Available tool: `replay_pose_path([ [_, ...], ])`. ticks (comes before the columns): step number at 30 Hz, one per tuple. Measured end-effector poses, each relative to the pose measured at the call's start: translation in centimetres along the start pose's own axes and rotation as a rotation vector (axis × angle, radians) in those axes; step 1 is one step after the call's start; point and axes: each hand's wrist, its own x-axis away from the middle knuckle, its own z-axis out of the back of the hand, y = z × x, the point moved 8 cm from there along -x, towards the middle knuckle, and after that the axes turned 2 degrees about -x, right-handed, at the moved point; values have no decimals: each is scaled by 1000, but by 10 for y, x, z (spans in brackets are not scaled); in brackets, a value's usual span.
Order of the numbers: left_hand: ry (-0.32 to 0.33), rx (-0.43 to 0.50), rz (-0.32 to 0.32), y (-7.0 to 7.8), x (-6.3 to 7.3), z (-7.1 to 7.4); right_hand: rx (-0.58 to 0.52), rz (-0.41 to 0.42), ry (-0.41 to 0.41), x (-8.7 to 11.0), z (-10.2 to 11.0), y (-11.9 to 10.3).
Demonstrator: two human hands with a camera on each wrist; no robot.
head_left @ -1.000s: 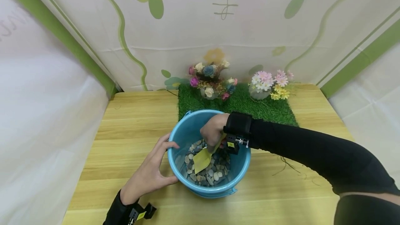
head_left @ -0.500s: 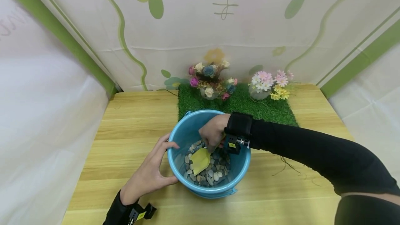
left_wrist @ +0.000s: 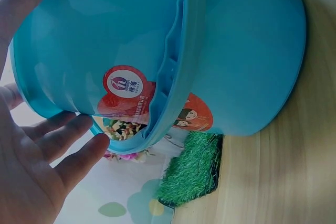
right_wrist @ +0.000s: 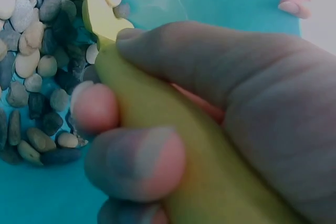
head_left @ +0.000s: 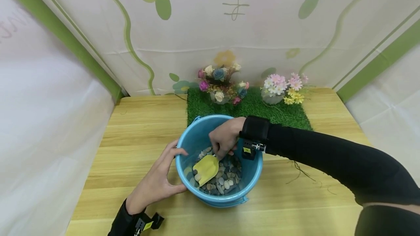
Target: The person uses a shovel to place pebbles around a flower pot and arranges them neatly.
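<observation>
The right hand (head_left: 226,137) reaches into a blue bucket (head_left: 198,137), its fingers and thumb curled round the handle of a yellow scoop (head_left: 207,169); the handle is largely hidden in the head view, and its rear end is cut off in the right wrist view. The left hand (head_left: 160,177), spread wide, holds the bucket's rim on the left, one fingertip hooked over the edge and the thumb against the outside. The scoop's blade lies tilted among pebbles (head_left: 226,185) on the bucket's floor; a pale pebble and a darker one show at its tip, though whether the darker rests on the blade cannot be told. The bucket stands about midway between the left and right edges of the worktop (head_left: 141,130), whose near edge is out of frame. A grass mat (head_left: 279,115) lies along the worktop's far edge, its near side partly covered by the bucket and the right sleeve (head_left: 308,148). Rose-like flowers (head_left: 220,75) and daisy-like flowers (head_left: 277,85) stand on it. In the left wrist view, a red label (left_wrist: 126,103) bears writing mostly too small to read.
</observation>
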Motion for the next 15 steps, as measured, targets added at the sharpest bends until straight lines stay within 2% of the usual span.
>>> replay_pose_path([
  [15, -3, -1, 1, 1, 0, 1, 28, 53, 15, 2, 1, -1],
])
